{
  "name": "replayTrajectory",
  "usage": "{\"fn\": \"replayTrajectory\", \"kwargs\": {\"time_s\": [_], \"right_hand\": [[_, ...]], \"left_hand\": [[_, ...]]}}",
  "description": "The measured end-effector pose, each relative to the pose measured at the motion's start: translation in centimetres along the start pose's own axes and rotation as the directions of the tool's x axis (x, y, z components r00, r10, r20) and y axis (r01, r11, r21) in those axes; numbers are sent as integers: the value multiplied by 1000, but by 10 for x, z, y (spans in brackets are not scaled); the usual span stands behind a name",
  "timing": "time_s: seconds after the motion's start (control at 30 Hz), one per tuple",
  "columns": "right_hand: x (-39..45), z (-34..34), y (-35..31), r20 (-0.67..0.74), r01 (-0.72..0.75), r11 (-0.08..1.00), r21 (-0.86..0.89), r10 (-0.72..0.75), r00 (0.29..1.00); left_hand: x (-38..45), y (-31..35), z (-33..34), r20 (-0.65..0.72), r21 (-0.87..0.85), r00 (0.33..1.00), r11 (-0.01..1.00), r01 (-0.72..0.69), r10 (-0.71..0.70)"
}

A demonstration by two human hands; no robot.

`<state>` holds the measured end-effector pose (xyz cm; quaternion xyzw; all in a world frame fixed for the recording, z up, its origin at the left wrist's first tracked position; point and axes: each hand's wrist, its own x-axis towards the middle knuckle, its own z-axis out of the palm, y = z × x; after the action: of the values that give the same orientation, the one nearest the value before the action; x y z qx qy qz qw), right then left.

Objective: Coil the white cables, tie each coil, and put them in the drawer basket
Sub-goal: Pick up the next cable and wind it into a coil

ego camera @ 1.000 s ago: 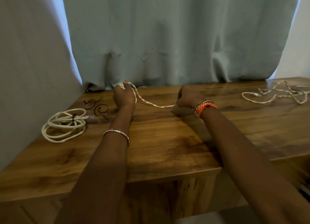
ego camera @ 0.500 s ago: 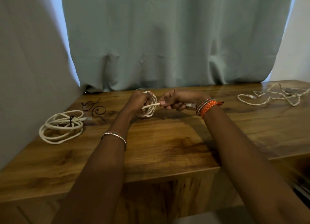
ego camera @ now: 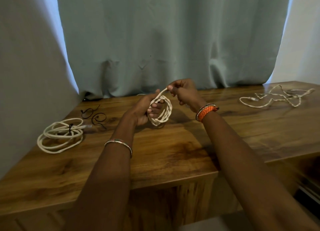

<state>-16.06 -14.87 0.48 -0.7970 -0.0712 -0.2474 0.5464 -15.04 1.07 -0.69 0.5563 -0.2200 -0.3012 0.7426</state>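
Curtain (ego camera: 173, 40): pale grey-green cloth, soft folds, hangs behind the counter (ego camera: 181, 152), a glossy brown wood-grain top.

Loose cable (ego camera: 277, 97): far right of the counter, white, twisted, sprawled uncoiled. Untouched.

Tied coil (ego camera: 60, 135): left of the counter, smooth white loops cinched by a dark tie. Done, not yet stowed; no drawer basket in view.

Cable in hand (ego camera: 161, 113): a second ago it was a straight twisted run stretched between both fists; now it is gathered into a small round coil of several turns, above the counter's middle. Judgement: winding nearly finished, tying comes next.

Left hand (ego camera: 145, 109): fingers threaded through the coil, gripping it.

Right hand (ego camera: 183, 92): pinches the free tail, raised just above the coil.

Spare ties (ego camera: 94, 115): two thin dark curled wires, just behind the tied coil, within left reach.
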Motion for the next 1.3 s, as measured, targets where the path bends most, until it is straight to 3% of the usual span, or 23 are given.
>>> {"fn": "replayTrajectory", "kwargs": {"time_s": [0.17,0.43,0.6,0.77,0.93,1.13,1.23,1.3], "right_hand": [[2,-6,3,-221,177,933,-314,-253,942],[2,-12,7,-324,126,952,-280,-217,921],[-1,-13,4,-451,142,952,-273,-257,855],[-10,-10,4,-363,218,878,-427,-387,848],[-12,-4,-1,-403,259,863,-434,-443,801],[-20,3,-15,-297,523,746,-412,-653,697],[-21,7,-14,-239,534,713,-453,-675,698],[-20,5,-11,-247,505,711,-489,-668,702]], "left_hand": [[-7,3,-7,74,-15,996,998,-56,57],[-12,4,-9,101,-21,990,995,-100,102],[-5,3,-7,118,-27,987,994,-108,110],[-7,-2,-28,53,-49,998,998,-28,31],[-11,-7,-19,78,30,996,999,30,-32],[-5,-10,-15,-72,94,983,982,-164,171],[-3,-5,-20,-177,32,934,950,-310,311],[-3,-3,-23,-242,-16,912,938,-346,332]]}}
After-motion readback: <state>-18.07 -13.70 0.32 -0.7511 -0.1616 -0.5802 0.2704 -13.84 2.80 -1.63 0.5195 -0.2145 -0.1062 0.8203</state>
